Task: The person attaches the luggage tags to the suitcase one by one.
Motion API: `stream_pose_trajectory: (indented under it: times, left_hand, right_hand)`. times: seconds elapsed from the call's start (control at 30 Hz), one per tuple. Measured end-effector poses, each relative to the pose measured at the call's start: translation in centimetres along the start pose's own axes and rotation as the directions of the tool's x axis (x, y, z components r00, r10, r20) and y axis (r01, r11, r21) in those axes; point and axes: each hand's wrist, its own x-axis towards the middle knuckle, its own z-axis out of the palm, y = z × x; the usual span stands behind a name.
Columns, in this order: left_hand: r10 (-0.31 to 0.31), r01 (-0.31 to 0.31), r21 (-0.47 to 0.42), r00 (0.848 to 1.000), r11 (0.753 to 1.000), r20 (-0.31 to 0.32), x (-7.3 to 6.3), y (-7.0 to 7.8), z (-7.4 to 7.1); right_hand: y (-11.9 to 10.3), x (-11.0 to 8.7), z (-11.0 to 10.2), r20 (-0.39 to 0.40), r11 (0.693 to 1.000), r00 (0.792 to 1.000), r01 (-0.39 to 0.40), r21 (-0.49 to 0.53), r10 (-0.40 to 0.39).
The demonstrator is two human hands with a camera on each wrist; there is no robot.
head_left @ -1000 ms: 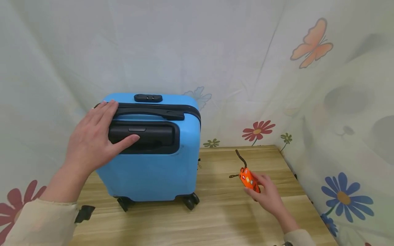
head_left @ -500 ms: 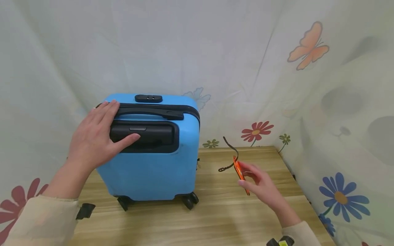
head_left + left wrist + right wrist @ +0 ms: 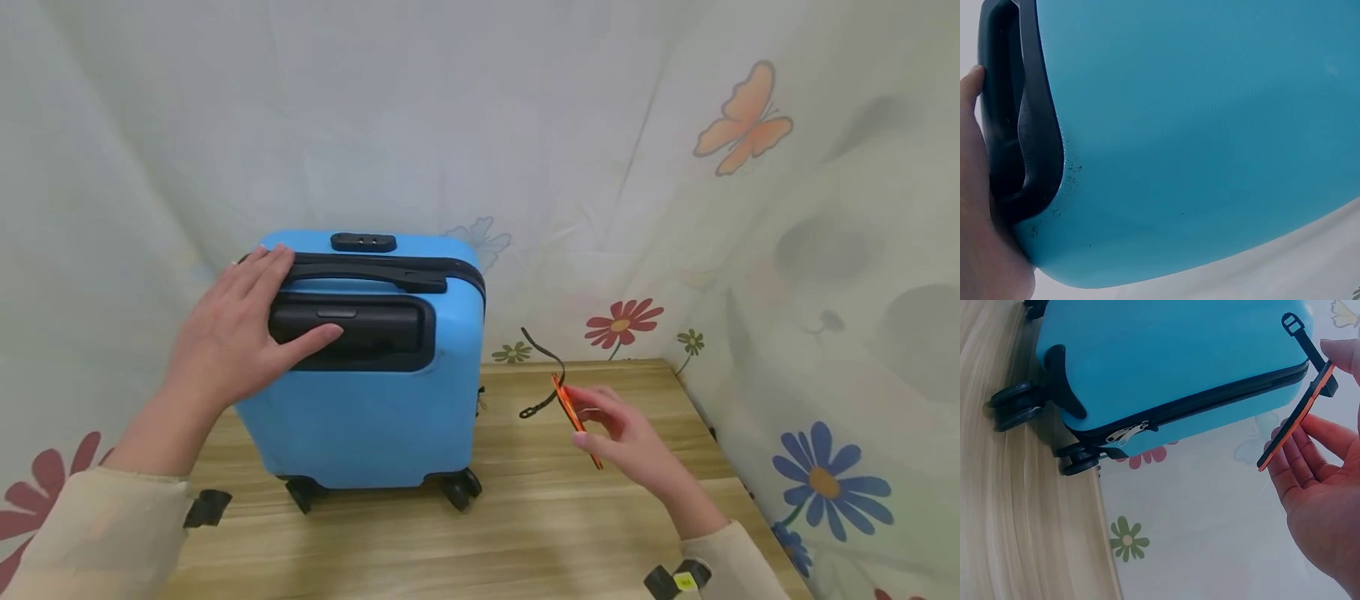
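Observation:
A light blue suitcase (image 3: 367, 433) stands upright on its black wheels, with a black carry handle (image 3: 360, 271) across its top. My left hand (image 3: 228, 333) rests on its upper left corner, the thumb stretched toward the black telescopic handle recess (image 3: 390, 329). To the right of the suitcase, my right hand (image 3: 626, 437) pinches an orange luggage tag (image 3: 567, 406) between thumb and fingers. Seen nearly edge-on, the tag is raised and tilted. Its loose black strap (image 3: 553, 354) curves away with a small buckle at one end. The right wrist view shows the tag's dark face (image 3: 1291, 422).
Wood-grain tabletop (image 3: 525, 533) lies under the suitcase. A pale cloth backdrop (image 3: 570, 150) printed with flowers and butterflies rises behind and at the right. Silver zipper pulls (image 3: 1127, 432) hang at the suitcase's side, near its wheels (image 3: 1016, 406).
My right hand has moved left toward the suitcase and turned the luggage tag from face-up to nearly edge-on. The left hand stays on the suitcase corner.

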Motion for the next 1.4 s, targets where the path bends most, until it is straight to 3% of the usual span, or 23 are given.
stream_pose_trajectory:
  times: [0.2, 0.53, 0.67, 0.8, 0.9, 1.0, 1.13, 1.2, 1.3, 1.4]
  left_hand:
    - [0.015, -0.014, -0.012, 1.000, 1.000, 0.014, -0.2, 0.1, -0.2]
    - [0.123, -0.124, -0.010, 0.990, 0.992, -0.062, -2.0, 1.1, -0.8]
    - [0.212, -0.219, -0.020, 0.960, 0.976, -0.181, -3.1, 1.6, -0.4]
    - [0.283, -0.303, -0.014, 0.905, 0.953, -0.318, -4.2, 2.3, 0.4]
    - [0.302, -0.334, -0.020, 0.877, 0.943, -0.374, -5.2, 2.8, 0.9]
    - [0.306, -0.348, -0.032, 0.861, 0.937, -0.406, -6.0, 3.3, 1.4]
    - [0.290, -0.330, -0.037, 0.872, 0.943, -0.394, -7.2, 3.7, 2.0]
    - [0.279, -0.316, -0.042, 0.886, 0.948, -0.370, -7.7, 3.8, 2.3]
    - [0.265, -0.303, -0.070, 0.907, 0.951, -0.327, -8.4, 3.8, 2.8]
    - [0.265, -0.305, -0.093, 0.917, 0.948, -0.299, -9.0, 4.0, 3.7]
  right_hand:
    - [-0.5, 0.6, 0.3, 0.031, 0.999, 0.999, 0.033, -0.001, -0.033]
    - [-1.3, 1.3, 0.9, 0.069, 0.998, 0.996, 0.063, 0.018, -0.064]
    - [-1.5, 1.4, 1.1, 0.096, 0.998, 0.994, 0.057, 0.041, -0.061]
    - [-1.7, 1.5, 1.5, 0.114, 0.997, 0.992, 0.051, 0.062, -0.057]
    - [-1.8, 1.6, 1.7, 0.131, 0.996, 0.990, 0.052, 0.076, -0.061]
    - [-1.7, 1.5, 2.0, 0.150, 0.995, 0.987, 0.042, 0.087, -0.054]
    - [-1.7, 1.1, 2.2, 0.175, 0.995, 0.984, 0.019, 0.097, -0.035]
    - [-1.7, 0.9, 2.4, 0.184, 0.995, 0.982, 0.017, 0.101, -0.035]
    - [-1.5, 0.6, 2.7, 0.203, 0.992, 0.977, 0.038, 0.123, -0.063]
    - [-1.4, 0.5, 3.1, 0.212, 0.986, 0.973, 0.064, 0.155, -0.096]
